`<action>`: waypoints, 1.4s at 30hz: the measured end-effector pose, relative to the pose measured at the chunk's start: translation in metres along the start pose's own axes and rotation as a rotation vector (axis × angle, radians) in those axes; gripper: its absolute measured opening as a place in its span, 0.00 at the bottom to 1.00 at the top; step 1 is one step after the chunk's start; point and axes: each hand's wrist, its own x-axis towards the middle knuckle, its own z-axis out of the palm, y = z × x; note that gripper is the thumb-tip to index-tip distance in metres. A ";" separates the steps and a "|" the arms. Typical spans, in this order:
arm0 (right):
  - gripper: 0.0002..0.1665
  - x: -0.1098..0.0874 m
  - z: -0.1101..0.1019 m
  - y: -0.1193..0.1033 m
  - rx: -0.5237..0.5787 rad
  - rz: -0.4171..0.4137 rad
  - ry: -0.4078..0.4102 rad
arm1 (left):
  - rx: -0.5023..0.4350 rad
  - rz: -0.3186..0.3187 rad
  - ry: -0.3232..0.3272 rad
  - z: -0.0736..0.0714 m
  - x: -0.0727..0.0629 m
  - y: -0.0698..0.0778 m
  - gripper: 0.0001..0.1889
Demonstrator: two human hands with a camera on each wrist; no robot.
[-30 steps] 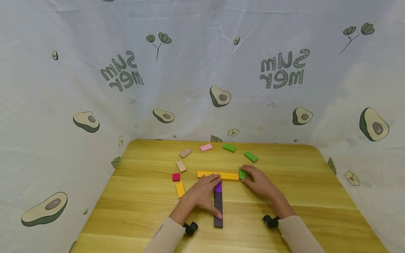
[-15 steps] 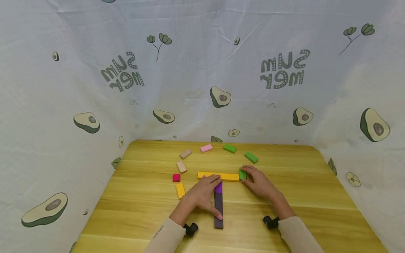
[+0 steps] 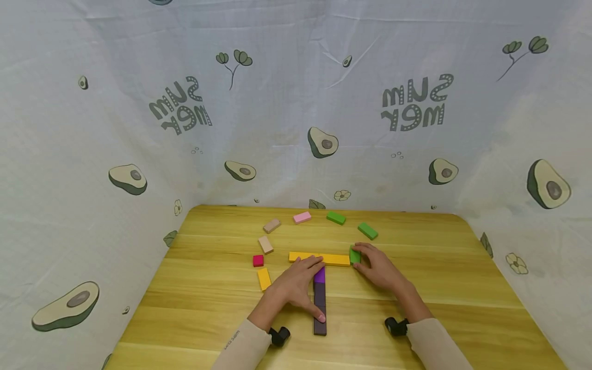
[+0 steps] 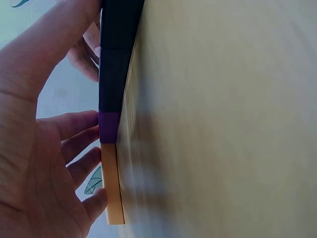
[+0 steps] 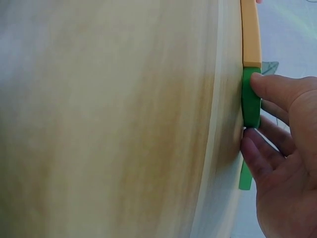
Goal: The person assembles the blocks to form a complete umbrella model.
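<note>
My left hand lies spread over a T of flat blocks. Its fingertips rest on the orange-yellow bar and the purple block, while its thumb touches the dark block at the stem's near end. Another dark block fills the stretch between the purple one and that end. My right hand pinches a green block against the right end of the orange-yellow bar, thumb on the near side and fingers on the far side. Part of the bar is hidden under my left fingers.
Around the T, loose blocks form an arc: yellow, red, beige, tan, pink, and two green ones. A printed cloth hangs behind the wooden table.
</note>
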 end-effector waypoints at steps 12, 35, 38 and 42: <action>0.30 0.002 -0.005 0.004 0.044 0.014 0.023 | 0.000 0.008 -0.004 0.002 0.002 -0.001 0.72; 0.29 0.058 -0.035 0.033 -0.052 0.189 0.098 | -0.025 0.007 0.001 0.005 0.001 -0.004 0.72; 0.32 0.059 -0.034 0.036 -0.047 0.206 0.087 | -0.024 0.009 -0.001 0.005 0.001 -0.005 0.72; 0.34 0.059 -0.033 0.040 -0.040 0.241 0.076 | -0.014 0.012 -0.001 0.004 0.002 -0.005 0.72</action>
